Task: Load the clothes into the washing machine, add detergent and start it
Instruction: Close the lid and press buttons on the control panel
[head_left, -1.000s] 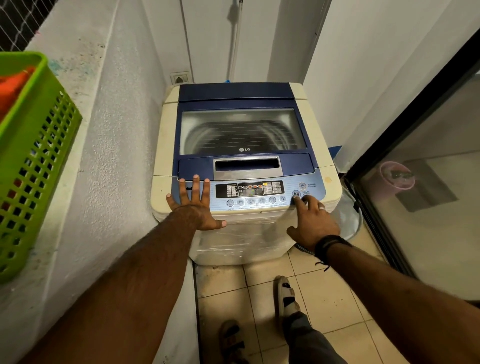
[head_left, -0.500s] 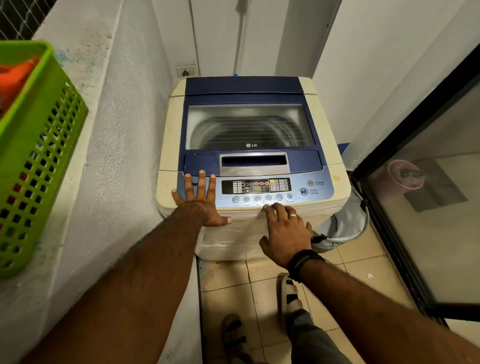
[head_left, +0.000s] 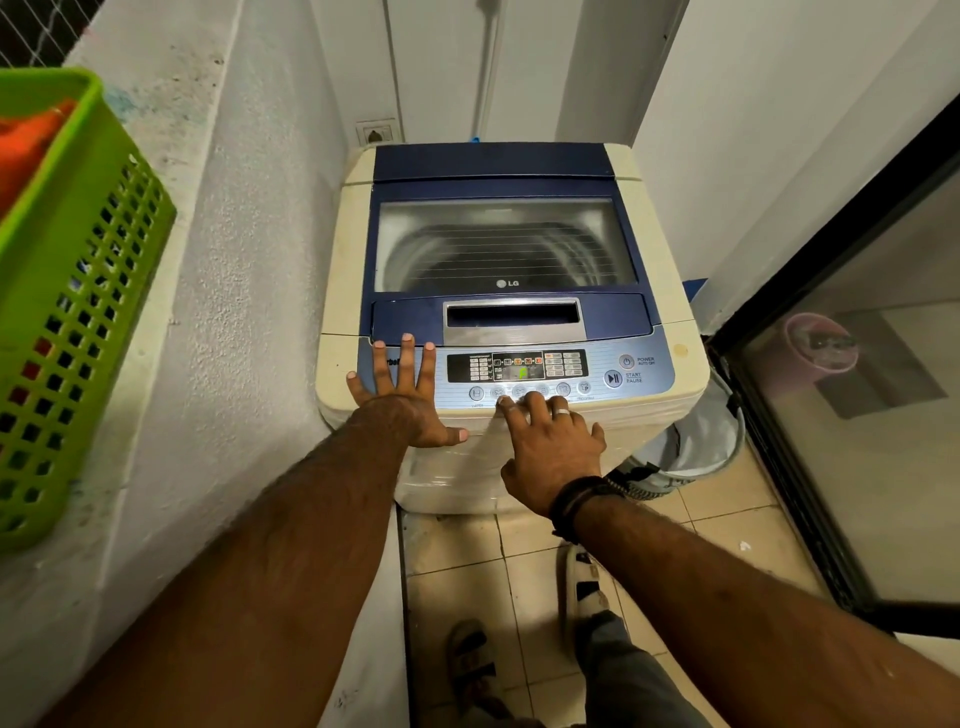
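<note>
Top-loading washing machine (head_left: 511, 270) viewed from above, lid (head_left: 506, 244) closed, panel lit. Nearest the viewer, both forearms reach forward over the tiled floor (head_left: 727, 525). The right hand (head_left: 550, 447) is arched at the panel's front edge, fingers (head_left: 535, 405) loosely curled and holding nothing, the index tip at the row of round selector buttons (head_left: 530, 391), on or just beside the second from the left. The left hand (head_left: 410, 405) lies flat, palm down, on the panel's left end, fingers (head_left: 405, 358) spread wide and empty, thumb out along the front edge, apparently as a brace. Likely faults: the buttons sit close together, so a tip landing between two may change the wrong setting; the start/pause button (head_left: 613, 378) lies well to the right of this hand and appears not yet pressed, so the cycle may stay unstarted if it is skipped. Through the lid window only the drum shows plainly; whether clothes lie within cannot be told. Up on the ledge at far left, the green basket (head_left: 78, 291) holds something orange (head_left: 26, 145), possibly an unloaded garment.
</note>
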